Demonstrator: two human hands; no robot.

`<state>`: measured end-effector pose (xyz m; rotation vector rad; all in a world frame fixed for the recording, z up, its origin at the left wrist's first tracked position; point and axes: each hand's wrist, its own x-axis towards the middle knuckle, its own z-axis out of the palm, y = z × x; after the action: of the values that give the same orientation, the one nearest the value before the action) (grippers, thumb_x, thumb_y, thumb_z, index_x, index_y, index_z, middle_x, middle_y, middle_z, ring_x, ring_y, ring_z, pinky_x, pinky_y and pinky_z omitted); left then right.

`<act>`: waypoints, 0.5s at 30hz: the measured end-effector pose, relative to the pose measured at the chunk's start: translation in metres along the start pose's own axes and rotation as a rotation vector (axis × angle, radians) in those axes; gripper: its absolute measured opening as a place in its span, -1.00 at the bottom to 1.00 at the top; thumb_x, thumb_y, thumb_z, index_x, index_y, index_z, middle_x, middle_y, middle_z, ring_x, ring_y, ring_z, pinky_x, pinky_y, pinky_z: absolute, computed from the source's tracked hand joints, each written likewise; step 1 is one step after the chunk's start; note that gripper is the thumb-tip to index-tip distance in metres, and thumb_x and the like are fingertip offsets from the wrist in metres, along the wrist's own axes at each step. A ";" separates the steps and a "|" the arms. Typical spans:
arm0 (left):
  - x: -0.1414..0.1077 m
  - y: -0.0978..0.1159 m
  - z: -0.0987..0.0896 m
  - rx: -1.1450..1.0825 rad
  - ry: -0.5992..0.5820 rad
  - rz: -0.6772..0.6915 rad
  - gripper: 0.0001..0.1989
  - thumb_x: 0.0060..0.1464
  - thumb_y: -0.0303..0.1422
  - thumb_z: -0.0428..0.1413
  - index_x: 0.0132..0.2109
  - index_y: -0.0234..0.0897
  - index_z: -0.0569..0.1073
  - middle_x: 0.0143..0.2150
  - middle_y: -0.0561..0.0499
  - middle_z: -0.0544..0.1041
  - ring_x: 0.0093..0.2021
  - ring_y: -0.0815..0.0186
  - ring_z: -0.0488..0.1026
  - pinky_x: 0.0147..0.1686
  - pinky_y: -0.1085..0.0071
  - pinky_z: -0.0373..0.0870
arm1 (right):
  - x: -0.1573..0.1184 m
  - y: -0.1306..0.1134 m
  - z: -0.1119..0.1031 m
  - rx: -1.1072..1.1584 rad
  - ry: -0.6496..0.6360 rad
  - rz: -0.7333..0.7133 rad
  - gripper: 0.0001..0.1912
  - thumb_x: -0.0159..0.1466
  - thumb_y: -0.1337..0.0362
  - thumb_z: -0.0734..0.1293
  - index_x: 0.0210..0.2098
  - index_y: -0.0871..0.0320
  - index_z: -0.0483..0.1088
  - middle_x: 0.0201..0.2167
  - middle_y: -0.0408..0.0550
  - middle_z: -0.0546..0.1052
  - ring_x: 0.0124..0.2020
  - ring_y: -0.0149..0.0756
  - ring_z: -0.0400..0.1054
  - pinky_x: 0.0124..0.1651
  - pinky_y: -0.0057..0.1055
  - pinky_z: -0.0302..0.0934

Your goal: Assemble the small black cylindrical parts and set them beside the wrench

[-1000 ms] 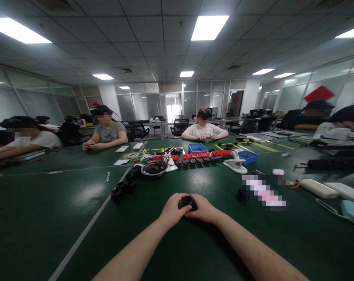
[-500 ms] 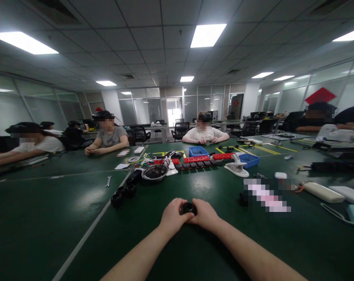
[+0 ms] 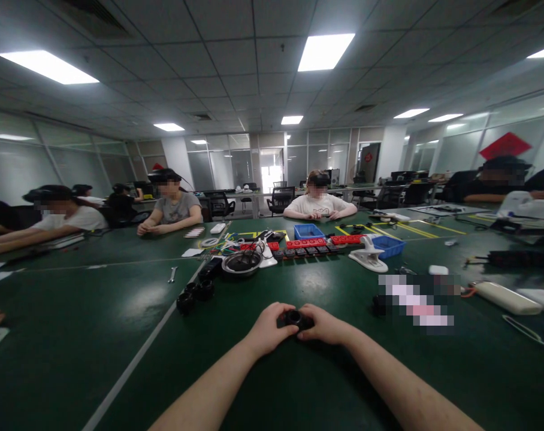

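No text, brand or number reads clearly. A red diamond-shaped sign on the glass wall at the right carries marks too faint to make out. A small red sign on the dark door at the back and a print on the white shirt across the table are illegible too.

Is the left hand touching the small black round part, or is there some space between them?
Touching. The head view shows the left hand around one side of the small black round part, its thumb lying across the near edge.
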<state>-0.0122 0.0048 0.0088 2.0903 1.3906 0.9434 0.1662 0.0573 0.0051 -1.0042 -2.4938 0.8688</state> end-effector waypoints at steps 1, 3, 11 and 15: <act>0.000 0.000 0.001 -0.002 0.006 -0.006 -0.67 -0.16 -0.39 0.17 -0.15 -0.24 0.40 -0.25 0.01 0.40 -0.25 0.30 0.34 -0.24 0.41 0.27 | 0.001 0.000 0.002 -0.027 0.026 0.019 -0.68 -0.08 0.25 0.39 -0.32 0.20 0.37 -0.31 -0.09 0.36 -0.30 -0.27 0.24 -0.28 -0.43 0.11; 0.000 -0.001 0.006 0.006 0.049 -0.048 -0.66 -0.19 -0.38 0.19 -0.17 -0.25 0.40 -0.25 0.01 0.40 -0.27 0.30 0.34 -0.26 0.41 0.27 | 0.004 -0.002 0.009 -0.111 0.101 0.071 -0.67 -0.11 0.20 0.40 -0.38 0.21 0.33 -0.38 -0.09 0.36 -0.36 -0.29 0.24 -0.37 -0.45 0.08; 0.003 -0.006 0.017 0.109 0.222 -0.172 -0.70 -0.19 -0.30 0.18 -0.23 -0.26 0.39 -0.29 0.01 0.41 -0.30 0.28 0.34 -0.31 0.40 0.26 | 0.007 -0.021 0.033 -0.466 0.340 0.195 -0.72 0.02 0.12 0.29 -0.38 0.21 0.28 -0.36 0.01 0.38 -0.31 -0.19 0.25 -0.29 -0.34 0.05; 0.003 -0.009 0.010 0.026 0.117 -0.107 -0.67 -0.18 -0.35 0.17 -0.17 -0.26 0.40 -0.25 0.00 0.41 -0.31 0.30 0.34 -0.29 0.41 0.28 | 0.003 -0.014 0.023 -0.303 0.230 0.103 -0.57 -0.03 0.03 0.33 -0.25 0.18 0.32 -0.28 -0.01 0.37 -0.25 -0.18 0.24 -0.24 -0.35 0.07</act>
<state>-0.0096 0.0113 -0.0027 1.9853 1.5645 1.0233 0.1457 0.0416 -0.0031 -1.2596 -2.4353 0.3782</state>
